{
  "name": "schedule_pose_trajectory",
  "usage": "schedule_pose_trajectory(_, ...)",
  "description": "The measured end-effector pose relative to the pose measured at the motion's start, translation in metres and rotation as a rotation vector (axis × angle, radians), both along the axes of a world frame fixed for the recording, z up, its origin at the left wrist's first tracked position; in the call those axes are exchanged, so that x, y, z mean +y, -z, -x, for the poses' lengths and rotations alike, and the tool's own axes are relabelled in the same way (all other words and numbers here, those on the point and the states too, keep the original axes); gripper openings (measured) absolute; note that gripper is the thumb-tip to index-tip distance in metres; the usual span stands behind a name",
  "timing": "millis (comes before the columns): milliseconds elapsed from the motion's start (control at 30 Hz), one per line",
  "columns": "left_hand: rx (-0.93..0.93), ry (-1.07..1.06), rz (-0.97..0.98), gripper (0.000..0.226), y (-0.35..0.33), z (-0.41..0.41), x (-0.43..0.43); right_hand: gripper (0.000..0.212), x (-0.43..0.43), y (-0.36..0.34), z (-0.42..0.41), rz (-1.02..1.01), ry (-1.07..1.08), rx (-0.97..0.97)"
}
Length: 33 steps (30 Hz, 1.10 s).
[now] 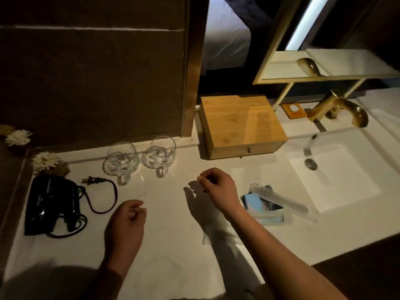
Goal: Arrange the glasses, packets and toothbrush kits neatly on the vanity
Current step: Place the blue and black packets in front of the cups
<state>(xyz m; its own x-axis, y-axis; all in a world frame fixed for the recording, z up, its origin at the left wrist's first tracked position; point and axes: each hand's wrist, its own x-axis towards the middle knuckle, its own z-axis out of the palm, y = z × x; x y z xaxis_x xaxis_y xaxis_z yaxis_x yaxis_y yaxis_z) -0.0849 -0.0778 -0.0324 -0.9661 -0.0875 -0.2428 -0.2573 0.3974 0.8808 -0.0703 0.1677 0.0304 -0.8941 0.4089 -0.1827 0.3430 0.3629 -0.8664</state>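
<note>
Two clear glass mugs stand side by side at the back of the white vanity [173, 245], the left mug [121, 162] and the right mug [159, 155], handles toward me. A loose pile of packets [262, 203] and clear toothbrush kits [287, 203] lies by the sink's left edge. My right hand [216, 186] hovers between the mugs and the pile, fingers curled, and I cannot tell if something small is pinched in them. My left hand [127, 217] rests in a loose fist on the counter, holding nothing.
A black hair dryer [52, 204] with its cord and plug lies at the left. A wooden drawer box [240, 124] stands at the back beside the gold tap [344, 109] and the white sink [337, 176]. White flowers [46, 161] sit in the left corner.
</note>
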Motion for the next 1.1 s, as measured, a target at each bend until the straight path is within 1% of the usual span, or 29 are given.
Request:
schedule_pose_trajectory(33, 0.006, 0.096, 0.084, 0.019, 0.0, -0.011, 0.007, 0.01, 0.013, -0.003, -0.017, -0.053, 0.02, -0.008)
schedule_pose_trajectory(100, 0.058, 0.261, 0.191, 0.023, -0.006, -0.028, 0.027, 0.011, 0.039, -0.005, -0.049, -0.172, 0.043, -0.021)
schedule_pose_trajectory(167, 0.114, 0.448, 0.225, 0.019, -0.017, -0.04, 0.058, 0.012, 0.069, -0.006, -0.079, -0.305, 0.088, -0.04)
schedule_pose_trajectory(200, 0.134, 0.549, 0.221, 0.021, -0.021, -0.043, 0.074, 0.013, 0.085, -0.004, -0.091, -0.378, 0.113, -0.056)
schedule_pose_trajectory(300, 0.198, 0.799, 0.27, 0.041, -0.03, -0.048, 0.13, 0.022, 0.136, 0.005, -0.109, -0.591, 0.124, -0.204)
schedule_pose_trajectory(367, 0.233, 0.899, 0.34, 0.044, -0.032, -0.049, 0.168, 0.029, 0.164, 0.012, -0.109, -0.653, 0.066, -0.305)
schedule_pose_trajectory(433, 0.256, 0.907, 0.41, 0.047, -0.03, -0.048, 0.202, 0.035, 0.183, 0.018, -0.106, -0.659, -0.018, -0.387)
schedule_pose_trajectory(500, 0.206, 0.864, 0.495, 0.052, -0.03, -0.043, 0.23, 0.037, 0.193, 0.023, -0.103, -0.671, -0.083, -0.416)
schedule_pose_trajectory(600, 0.117, 0.81, 0.655, 0.062, -0.032, -0.037, 0.259, 0.031, 0.204, 0.029, -0.098, -0.752, -0.097, -0.33)
schedule_pose_trajectory(700, 0.071, 0.797, 0.756, 0.067, -0.035, -0.034, 0.275, 0.024, 0.212, 0.033, -0.095, -0.762, -0.012, -0.284)
schedule_pose_trajectory(767, 0.067, 0.813, 0.779, 0.063, -0.036, -0.034, 0.281, 0.023, 0.217, 0.036, -0.092, -0.743, 0.032, -0.258)
schedule_pose_trajectory(867, 0.041, 0.773, 0.755, 0.057, -0.035, -0.032, 0.283, 0.022, 0.222, 0.035, -0.088, -0.737, 0.022, -0.18)
schedule_pose_trajectory(933, -0.001, 0.717, 0.734, 0.056, -0.034, -0.032, 0.282, 0.025, 0.224, 0.032, -0.083, -0.726, -0.096, -0.068)
schedule_pose_trajectory(1000, -0.027, 0.666, 0.73, 0.058, -0.033, -0.031, 0.282, 0.038, 0.224, 0.028, -0.077, -0.695, -0.346, 0.006)
schedule_pose_trajectory(1067, -0.037, 0.625, 0.724, 0.059, -0.033, -0.03, 0.281, 0.057, 0.223, 0.026, -0.066, -0.682, -0.578, -0.047)
schedule_pose_trajectory(1100, -0.047, 0.603, 0.708, 0.06, -0.033, -0.03, 0.279, 0.063, 0.222, 0.025, -0.061, -0.7, -0.657, -0.09)
